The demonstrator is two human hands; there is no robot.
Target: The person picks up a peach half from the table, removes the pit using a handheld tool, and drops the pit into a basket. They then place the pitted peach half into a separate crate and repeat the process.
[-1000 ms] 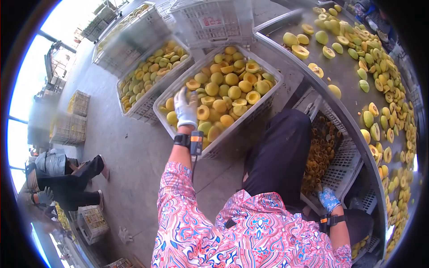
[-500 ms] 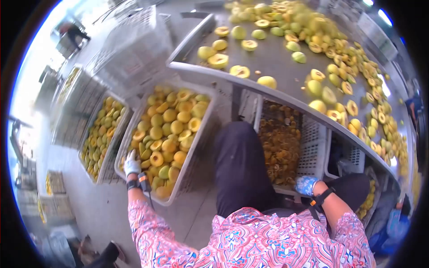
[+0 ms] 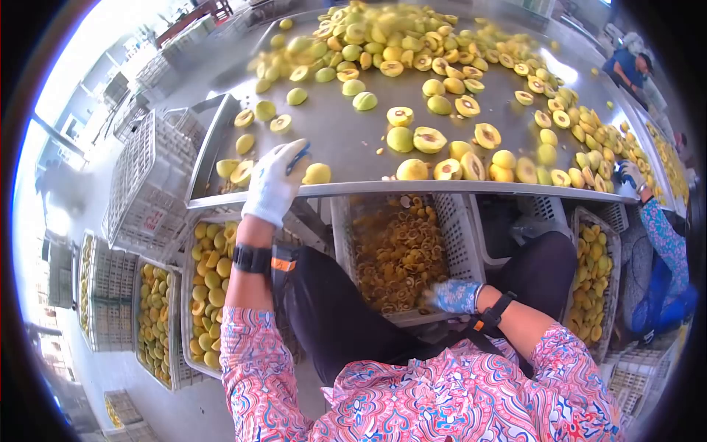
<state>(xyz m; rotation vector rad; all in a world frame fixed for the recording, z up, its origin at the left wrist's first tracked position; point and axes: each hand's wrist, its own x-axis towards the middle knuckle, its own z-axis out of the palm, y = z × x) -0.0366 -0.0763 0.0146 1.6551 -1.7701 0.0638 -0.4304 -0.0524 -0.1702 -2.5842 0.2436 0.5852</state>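
Strong white light floods in well left of the left hand, washing out the background. Glare spots the metal tabletop beyond the right hand, which is partly blurred. Shade dims the space beneath. Halved stone fruit farthest from both hands looks hazy. Fisheye curvature bends the blue-fringed edges.

Glossy metal table — matt plastic crate
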